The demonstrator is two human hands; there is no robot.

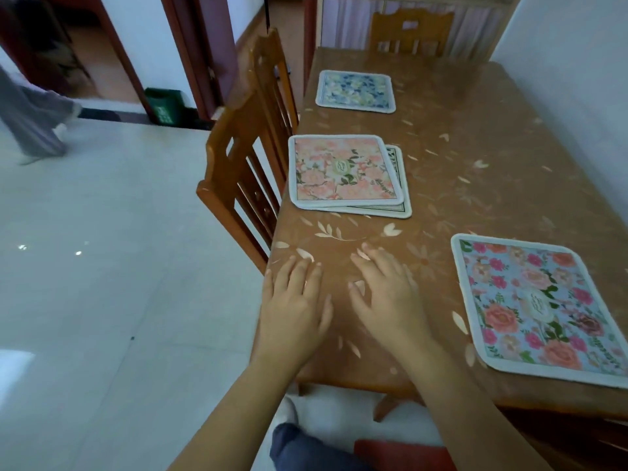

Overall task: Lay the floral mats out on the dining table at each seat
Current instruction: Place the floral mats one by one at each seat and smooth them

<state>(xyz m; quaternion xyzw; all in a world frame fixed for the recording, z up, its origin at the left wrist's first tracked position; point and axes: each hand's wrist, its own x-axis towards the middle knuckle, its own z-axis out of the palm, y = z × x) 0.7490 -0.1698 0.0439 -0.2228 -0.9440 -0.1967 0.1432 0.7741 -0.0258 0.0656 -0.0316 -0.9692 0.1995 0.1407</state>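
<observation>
The dining table carries a brown cloth with a petal print. A blue-and-white floral mat lies at the far left seat. A pink floral mat sits on top of another mat, of which only the right and near edges show. A light-blue mat with pink roses lies at the near right. My left hand and my right hand hover flat, fingers spread, over the near left corner of the table, holding nothing, just short of the pink mat.
Two wooden chairs stand tucked along the table's left side, and another chair stands at the far end. A white wall borders the table on the right. Another person's legs are at the far left on the tiled floor. A green bin sits by the doorway.
</observation>
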